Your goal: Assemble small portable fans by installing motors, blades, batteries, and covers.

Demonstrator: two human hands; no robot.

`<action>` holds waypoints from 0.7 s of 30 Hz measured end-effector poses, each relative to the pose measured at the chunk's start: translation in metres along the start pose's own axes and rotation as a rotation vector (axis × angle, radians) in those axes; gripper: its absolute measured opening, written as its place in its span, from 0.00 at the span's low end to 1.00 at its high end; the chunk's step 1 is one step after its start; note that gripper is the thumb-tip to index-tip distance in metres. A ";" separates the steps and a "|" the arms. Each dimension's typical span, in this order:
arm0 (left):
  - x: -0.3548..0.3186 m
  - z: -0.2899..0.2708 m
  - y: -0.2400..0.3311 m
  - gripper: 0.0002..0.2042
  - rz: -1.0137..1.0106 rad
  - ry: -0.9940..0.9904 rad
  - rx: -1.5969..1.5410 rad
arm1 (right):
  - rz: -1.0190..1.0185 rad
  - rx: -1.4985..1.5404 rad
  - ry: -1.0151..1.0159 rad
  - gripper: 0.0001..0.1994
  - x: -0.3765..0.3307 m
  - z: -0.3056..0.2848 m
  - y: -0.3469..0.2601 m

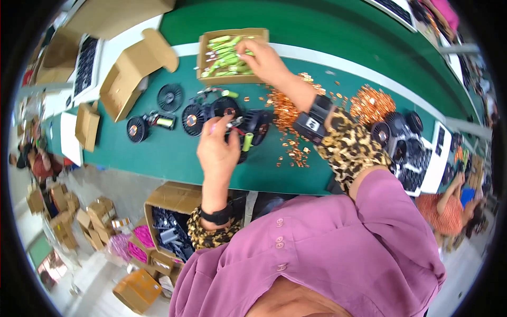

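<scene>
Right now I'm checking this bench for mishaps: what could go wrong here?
The right hand reaches into the cardboard box of green cells; its forearm passes over loose copper pieces and could sweep some off. The left hand grips a black fan part above the table; it might slip.

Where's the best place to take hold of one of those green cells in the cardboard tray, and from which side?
Probably from above, pinching a green cell across its round middle. The cells lie flat and crowded in the shallow open-topped cardboard tray, whose walls block their ends. The right hand already reaches in that way.
</scene>
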State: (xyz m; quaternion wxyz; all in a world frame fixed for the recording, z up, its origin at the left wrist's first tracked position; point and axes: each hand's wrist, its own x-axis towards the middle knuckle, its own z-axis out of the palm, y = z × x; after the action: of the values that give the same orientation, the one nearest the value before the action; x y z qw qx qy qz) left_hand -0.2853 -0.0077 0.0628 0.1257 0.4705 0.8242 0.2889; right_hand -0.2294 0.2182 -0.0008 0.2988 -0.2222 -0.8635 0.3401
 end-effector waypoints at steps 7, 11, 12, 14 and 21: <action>0.004 -0.015 0.027 0.33 0.268 0.027 0.317 | 0.217 1.151 0.482 0.02 -0.021 -0.056 -0.051; 0.008 0.008 0.083 0.19 0.481 -0.164 0.568 | 0.463 1.403 0.389 0.06 -0.113 -0.125 -0.057; 0.012 0.024 0.081 0.15 0.471 -0.312 0.658 | 0.582 1.346 0.350 0.07 -0.142 -0.140 -0.060; 0.017 0.035 0.095 0.12 0.495 -0.439 0.833 | 0.722 1.218 0.238 0.09 -0.207 -0.172 -0.065; -0.001 0.147 0.243 0.15 1.194 -0.619 -0.061 | 0.999 1.152 0.023 0.07 -0.366 -0.218 -0.078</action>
State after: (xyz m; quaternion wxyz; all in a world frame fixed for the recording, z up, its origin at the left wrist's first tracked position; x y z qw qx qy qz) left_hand -0.0433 0.1390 0.0894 0.1883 0.9028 0.3402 0.1837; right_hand 0.1671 0.0504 0.0503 0.1873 -0.3990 -0.3433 0.8293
